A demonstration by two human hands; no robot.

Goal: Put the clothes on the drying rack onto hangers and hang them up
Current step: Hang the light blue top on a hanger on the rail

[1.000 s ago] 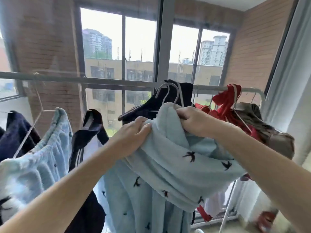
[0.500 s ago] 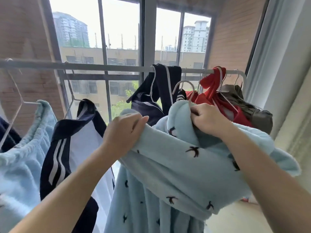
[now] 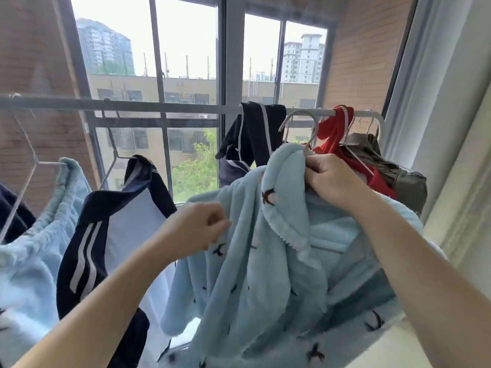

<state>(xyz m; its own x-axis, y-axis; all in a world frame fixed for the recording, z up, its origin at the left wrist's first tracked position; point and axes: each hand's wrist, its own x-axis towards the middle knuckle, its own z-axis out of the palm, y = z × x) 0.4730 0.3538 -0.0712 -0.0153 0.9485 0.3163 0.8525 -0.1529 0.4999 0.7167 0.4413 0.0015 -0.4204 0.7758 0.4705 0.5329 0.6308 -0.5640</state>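
Gripping the hanger (image 3: 315,132) at the collar of the fleece top (image 3: 252,288), the right hand (image 3: 332,179) holds its hook upward near the rail (image 3: 172,107); the left hand (image 3: 196,227) pinches the fabric, which drapes lengthwise downward.

Both bare forearms reach up and forward from the lower corners. The left hand (image 3: 196,227) is curled, thumb and fingertips pinching the garment (image 3: 265,274) at its edge. The right hand (image 3: 333,179), higher and further right, grips the garment's top, fingers curled tight.
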